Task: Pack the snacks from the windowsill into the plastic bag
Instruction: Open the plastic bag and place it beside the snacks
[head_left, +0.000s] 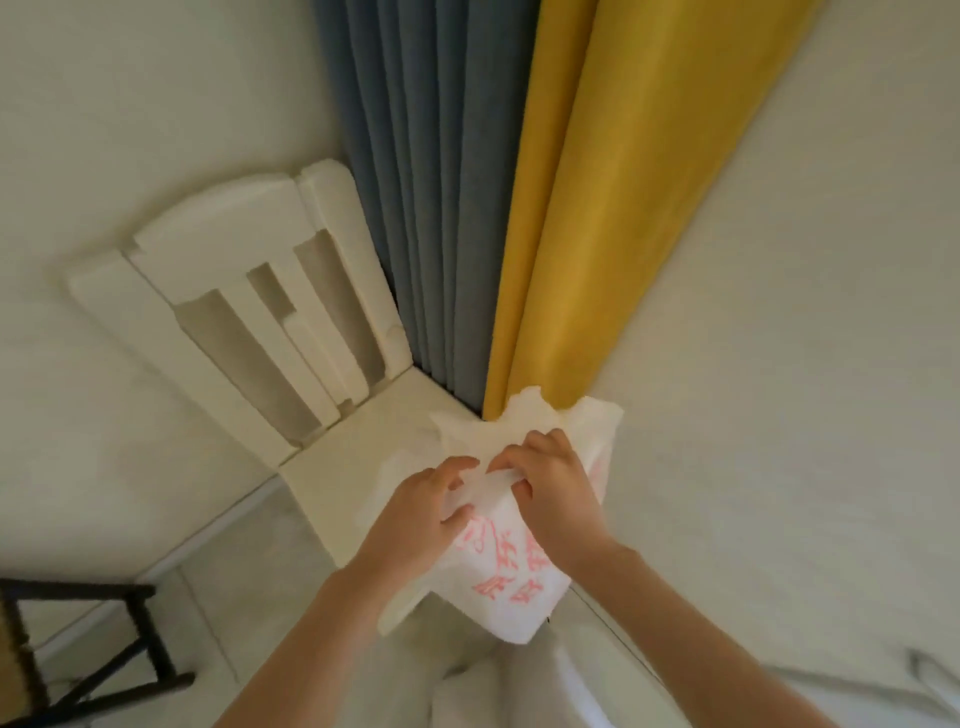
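As hands (421, 514) (556, 493) pinch it, plastic bag (511, 577) (between them)

Plastic bag (511, 566): pink-red printed characters, too blurred to read.

Both hands pinch the crumpled top of a white plastic bag (511, 577) with red print, held in the air: the left hand (423, 512) grips its left edge and the right hand (553, 486) its right, fingers curled into the film. Behind the bag stands a white chair (234, 291) beside a grey-blue curtain (426, 182) and a yellow curtain (597, 208). A dark stool (78, 649) shows lower left.
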